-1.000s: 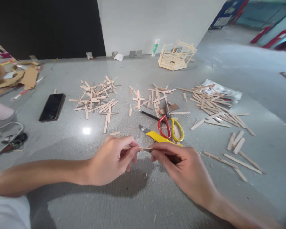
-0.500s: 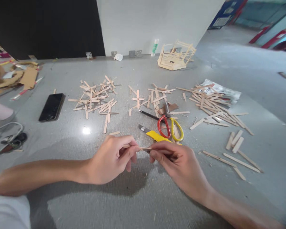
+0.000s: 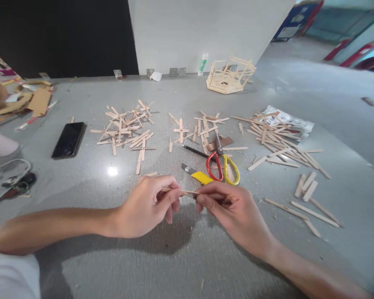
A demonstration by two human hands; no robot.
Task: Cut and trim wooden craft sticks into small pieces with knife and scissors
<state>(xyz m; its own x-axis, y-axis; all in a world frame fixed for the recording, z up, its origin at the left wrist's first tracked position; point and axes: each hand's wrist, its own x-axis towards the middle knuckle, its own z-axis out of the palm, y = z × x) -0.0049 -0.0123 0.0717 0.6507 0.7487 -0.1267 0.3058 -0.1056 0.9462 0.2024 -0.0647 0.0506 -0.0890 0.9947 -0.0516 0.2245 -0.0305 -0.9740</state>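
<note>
Between my two hands a thin wooden stick (image 3: 189, 192) is held level above the grey table. My left hand (image 3: 154, 203) pinches its left end between thumb and fingers. At the right end, my right hand (image 3: 227, 205) grips with thumb and forefinger, hiding that end. Just beyond the hands lie a yellow cutter (image 3: 201, 176), scissors (image 3: 218, 162) with one red and one yellow handle, and a dark pen (image 3: 195, 150). Loose sticks lie in piles at the left (image 3: 120, 126), centre (image 3: 205, 126) and right (image 3: 280, 137).
A wooden stick frame (image 3: 226, 81) and a glue tube (image 3: 202, 64) stand near the back panel. A phone (image 3: 68, 140) lies at the left, with a cable and keys (image 3: 20, 182) nearer the edge. Cardboard pieces (image 3: 39, 101) are at the far left, a white packet (image 3: 294, 120) at the right.
The view has shifted very slightly. Both hands keep nearly the same pose around the stick.
</note>
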